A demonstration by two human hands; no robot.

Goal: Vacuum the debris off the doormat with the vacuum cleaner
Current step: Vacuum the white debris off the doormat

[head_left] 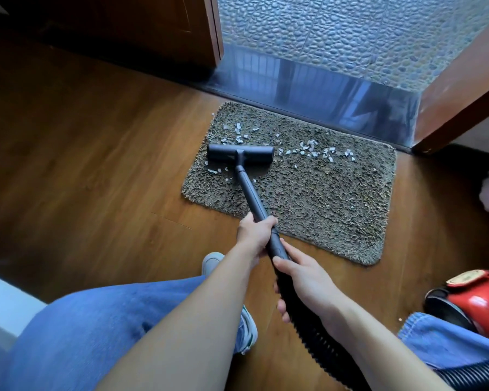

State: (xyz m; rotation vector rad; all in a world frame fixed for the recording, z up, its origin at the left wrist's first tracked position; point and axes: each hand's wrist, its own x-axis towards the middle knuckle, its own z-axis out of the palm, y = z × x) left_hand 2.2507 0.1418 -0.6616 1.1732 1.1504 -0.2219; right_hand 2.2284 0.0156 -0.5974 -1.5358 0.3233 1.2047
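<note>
Head cam, looking down: I've got the left hand (254,234) wrapped round the black wand (250,193) partway up, and the right hand (302,277) curled round the lower end where the ribbed hose (308,328) joins, so both have a firm hold of the vacuum. The floor head (240,155) sits on the left part of the doormat (322,198), toward the far edge, with white flakes of debris (308,149) just ahead of it, a few scraps behind it by the tube, and a longer trail running off to the right. My take on doing this bit well: head flat on that shaggy pile, slow overlapping strokes, working rightwards along the trail. Light flakes probably sink into long fibres, and the mat could bunch or slide on the smooth wooden floor (96,165) if I shove hard. The red vacuum body (474,303) is parked on the boards to my right. Past the mat there's a shiny metal threshold (322,88), then pebble-pattern tiles (350,32) through the open doorway
</note>
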